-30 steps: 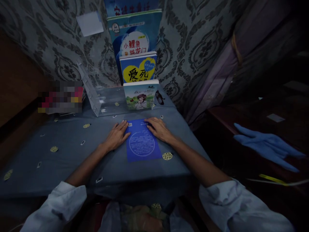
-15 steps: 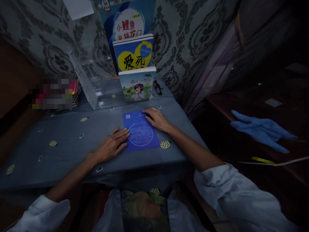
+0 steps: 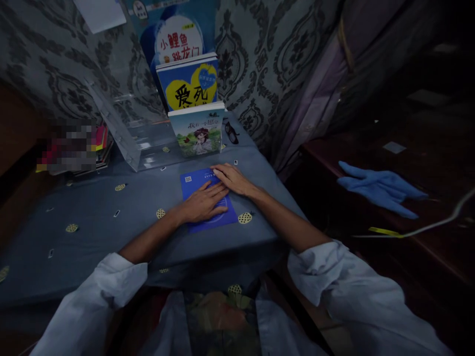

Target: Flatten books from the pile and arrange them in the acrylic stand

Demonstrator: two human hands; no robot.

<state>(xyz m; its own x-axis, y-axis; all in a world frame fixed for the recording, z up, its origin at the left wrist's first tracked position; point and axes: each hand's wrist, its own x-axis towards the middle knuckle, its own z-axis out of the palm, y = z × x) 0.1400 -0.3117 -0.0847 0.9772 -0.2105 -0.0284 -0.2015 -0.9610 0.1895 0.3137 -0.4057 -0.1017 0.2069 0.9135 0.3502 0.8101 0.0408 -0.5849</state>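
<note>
A thin blue book (image 3: 193,179) lies flat on the table with the blue-grey cloth (image 3: 111,232). My left hand (image 3: 203,203) rests flat on the middle of its cover, fingers stretched out. My right hand (image 3: 233,179) lies flat on the book's far right corner, fingers spread and touching my left fingertips. Neither hand grips anything.
A clear acrylic stand (image 3: 126,133) at the table's back holds three upright picture books (image 3: 198,131). Black glasses (image 3: 231,132) lie beside them. Colourful items (image 3: 100,143) sit at the back left. A blue glove (image 3: 376,187) lies on dark furniture to the right. Patterned wall behind.
My left hand slid from the book's left edge onto the middle of its cover. My right hand stayed at the far right corner. The camera view shifted, so everything sits further left.
</note>
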